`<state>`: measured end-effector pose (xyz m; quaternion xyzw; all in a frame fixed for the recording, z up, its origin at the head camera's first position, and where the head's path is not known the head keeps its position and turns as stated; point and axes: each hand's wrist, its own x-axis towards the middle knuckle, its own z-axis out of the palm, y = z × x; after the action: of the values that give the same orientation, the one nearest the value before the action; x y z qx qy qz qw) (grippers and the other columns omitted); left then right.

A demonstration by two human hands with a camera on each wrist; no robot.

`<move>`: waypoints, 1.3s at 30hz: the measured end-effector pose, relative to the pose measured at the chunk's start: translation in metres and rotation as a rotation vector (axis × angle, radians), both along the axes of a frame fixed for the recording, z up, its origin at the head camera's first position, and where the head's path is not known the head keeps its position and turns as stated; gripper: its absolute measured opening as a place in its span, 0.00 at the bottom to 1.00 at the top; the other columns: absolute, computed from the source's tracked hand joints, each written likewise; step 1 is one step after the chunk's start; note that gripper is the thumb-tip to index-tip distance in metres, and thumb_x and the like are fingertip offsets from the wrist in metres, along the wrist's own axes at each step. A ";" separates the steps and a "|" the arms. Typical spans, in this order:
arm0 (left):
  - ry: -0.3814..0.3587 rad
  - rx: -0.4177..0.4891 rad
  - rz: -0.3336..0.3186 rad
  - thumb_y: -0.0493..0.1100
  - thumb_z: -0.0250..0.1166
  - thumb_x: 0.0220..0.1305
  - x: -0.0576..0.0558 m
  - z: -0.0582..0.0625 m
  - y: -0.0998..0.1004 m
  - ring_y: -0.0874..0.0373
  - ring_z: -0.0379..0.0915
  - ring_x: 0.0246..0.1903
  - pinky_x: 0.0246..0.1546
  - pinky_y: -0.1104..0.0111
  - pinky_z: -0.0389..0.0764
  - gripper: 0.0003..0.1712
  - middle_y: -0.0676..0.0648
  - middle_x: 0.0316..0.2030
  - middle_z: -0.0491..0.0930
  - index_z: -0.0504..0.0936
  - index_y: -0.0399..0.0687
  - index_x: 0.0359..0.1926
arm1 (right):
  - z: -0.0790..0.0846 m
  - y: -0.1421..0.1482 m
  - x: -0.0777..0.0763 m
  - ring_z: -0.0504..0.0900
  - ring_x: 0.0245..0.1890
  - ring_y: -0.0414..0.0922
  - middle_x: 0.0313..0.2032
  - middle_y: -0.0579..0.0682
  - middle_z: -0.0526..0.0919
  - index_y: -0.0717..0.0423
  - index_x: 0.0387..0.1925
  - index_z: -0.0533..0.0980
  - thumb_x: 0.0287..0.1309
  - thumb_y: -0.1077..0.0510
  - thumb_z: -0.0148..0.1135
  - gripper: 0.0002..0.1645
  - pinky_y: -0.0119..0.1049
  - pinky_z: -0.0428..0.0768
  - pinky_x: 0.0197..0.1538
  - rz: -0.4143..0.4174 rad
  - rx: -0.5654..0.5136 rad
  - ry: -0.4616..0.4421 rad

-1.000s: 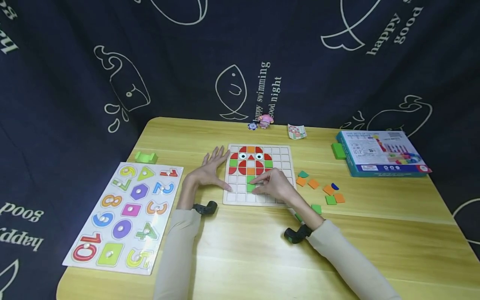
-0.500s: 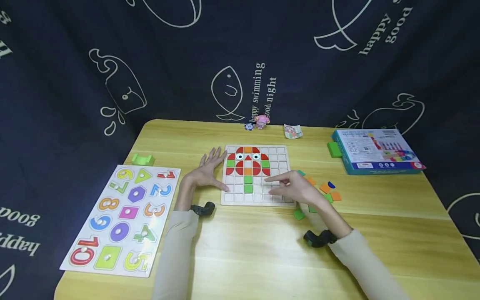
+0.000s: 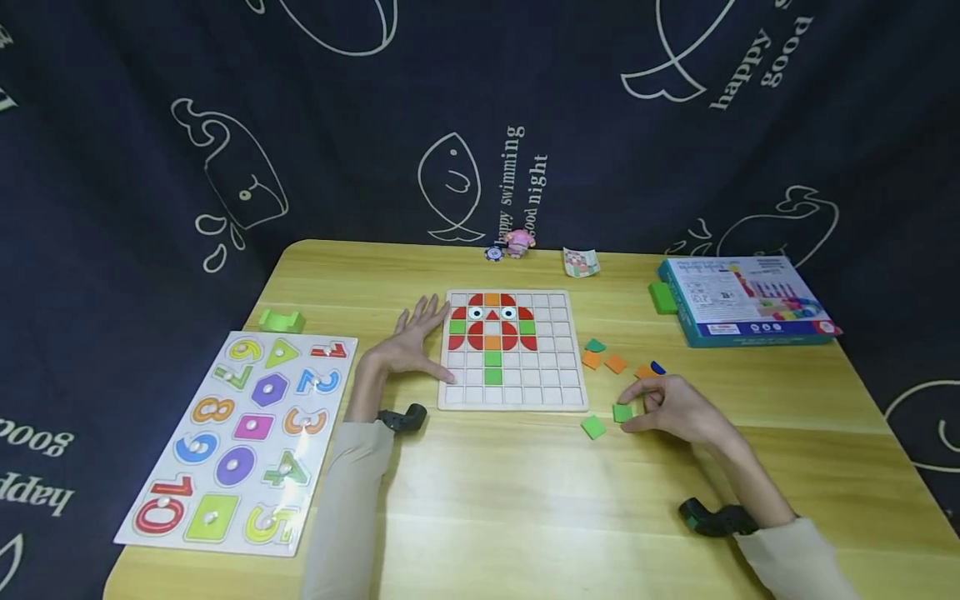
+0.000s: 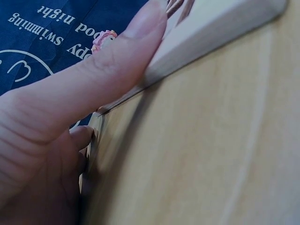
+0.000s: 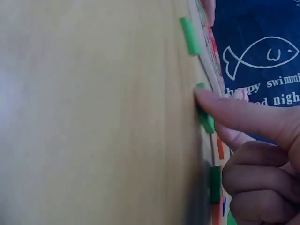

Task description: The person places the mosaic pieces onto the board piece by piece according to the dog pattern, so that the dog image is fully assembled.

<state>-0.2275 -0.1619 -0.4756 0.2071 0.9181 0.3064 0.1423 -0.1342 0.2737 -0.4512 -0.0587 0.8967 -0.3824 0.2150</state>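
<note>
A white wooden grid board (image 3: 551, 400) lies mid-table, with red, orange, green and eye-marked tiles forming a figure on it. Two green tiles (image 3: 492, 367) run down below the figure. My left hand (image 3: 405, 346) rests along the board's left side, fingers spread, its thumb (image 4: 136, 42) on the board's edge in the left wrist view. To the right of the board, my right hand (image 3: 671, 407) has thumb and index finger at a green square tile (image 3: 622, 413) on the table, other fingers curled. In the right wrist view the thumb (image 5: 225, 108) touches that tile (image 5: 206, 119).
Another green tile (image 3: 593, 427) lies close by. Orange tiles (image 3: 616, 363), a teal piece (image 3: 595, 345) and a blue piece (image 3: 657, 367) lie beyond. A number puzzle (image 3: 247, 442) sits left; a box (image 3: 750, 300) and green block (image 3: 663, 298) stand back right. A picture card (image 3: 581, 262) lies behind.
My right hand has left the lower green tile on the board and moved right to a loose green tile. My left hand has stayed at the board's left side.
</note>
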 end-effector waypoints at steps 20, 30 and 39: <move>0.006 -0.016 0.000 0.65 0.79 0.34 -0.001 -0.002 0.000 0.51 0.15 0.76 0.76 0.51 0.24 0.76 0.47 0.77 0.27 0.40 0.58 0.77 | -0.001 -0.013 -0.006 0.59 0.17 0.37 0.17 0.44 0.63 0.55 0.42 0.80 0.43 0.51 0.77 0.23 0.29 0.59 0.21 0.073 0.035 0.073; 0.001 -0.002 0.005 0.64 0.79 0.34 -0.001 -0.002 -0.001 0.50 0.15 0.76 0.76 0.50 0.23 0.75 0.47 0.77 0.27 0.41 0.57 0.77 | -0.006 -0.006 -0.004 0.62 0.19 0.39 0.19 0.45 0.63 0.57 0.40 0.80 0.40 0.53 0.79 0.24 0.30 0.62 0.24 0.047 -0.003 0.058; 0.010 -0.019 -0.002 0.63 0.80 0.34 -0.001 -0.001 -0.001 0.50 0.15 0.76 0.76 0.50 0.23 0.76 0.47 0.77 0.26 0.40 0.57 0.77 | -0.006 -0.005 -0.002 0.60 0.18 0.38 0.18 0.44 0.63 0.56 0.40 0.80 0.44 0.53 0.76 0.21 0.30 0.60 0.21 0.038 0.017 0.077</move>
<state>-0.2281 -0.1631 -0.4769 0.2081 0.9215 0.2966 0.1398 -0.1359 0.2686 -0.4569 -0.0887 0.9063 -0.3681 0.1878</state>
